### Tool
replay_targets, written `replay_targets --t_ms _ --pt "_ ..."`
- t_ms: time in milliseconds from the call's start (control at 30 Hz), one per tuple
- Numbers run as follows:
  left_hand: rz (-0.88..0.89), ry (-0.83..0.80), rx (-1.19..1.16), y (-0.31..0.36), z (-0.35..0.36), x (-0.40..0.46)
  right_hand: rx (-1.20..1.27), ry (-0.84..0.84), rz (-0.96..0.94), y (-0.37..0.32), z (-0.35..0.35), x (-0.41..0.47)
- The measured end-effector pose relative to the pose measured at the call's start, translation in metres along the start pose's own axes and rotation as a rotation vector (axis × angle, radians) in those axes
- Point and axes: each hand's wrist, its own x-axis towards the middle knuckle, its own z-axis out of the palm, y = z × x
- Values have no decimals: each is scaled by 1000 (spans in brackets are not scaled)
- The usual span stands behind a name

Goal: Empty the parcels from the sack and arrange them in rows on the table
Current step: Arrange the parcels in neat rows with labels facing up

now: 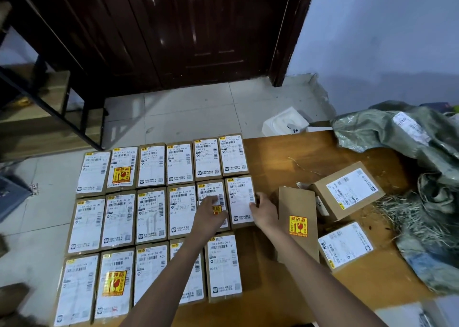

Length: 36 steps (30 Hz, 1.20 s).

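Note:
Several labelled cardboard parcels lie in three rows on the wooden table (285,150). My left hand (211,211) rests flat on a middle-row parcel (211,190). My right hand (264,208) grips the right edge of the last parcel (240,200) in that row. To the right, loose parcels lie unaligned: one face down with an orange sticker (298,225), one tilted (347,190), one lower (345,246). The green woven sack (387,128) lies crumpled at the table's right end.
A white box (285,121) stands on the tiled floor beyond the table. A dark wooden door (173,28) and a black metal frame (49,90) are behind. Frayed sack fibres (402,215) spread beside the loose parcels.

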Motion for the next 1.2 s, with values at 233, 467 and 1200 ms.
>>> replay_targets --t_ms 233,467,1200 --pt "13 -24 -18 -1 -3 0 34 85 7 -8 6 2" --pt "104 16 45 8 -7 -6 35 222 -171 -6 -7 -39" --pt "473 -499 827 152 241 -55 501 490 499 198 -127 -77"
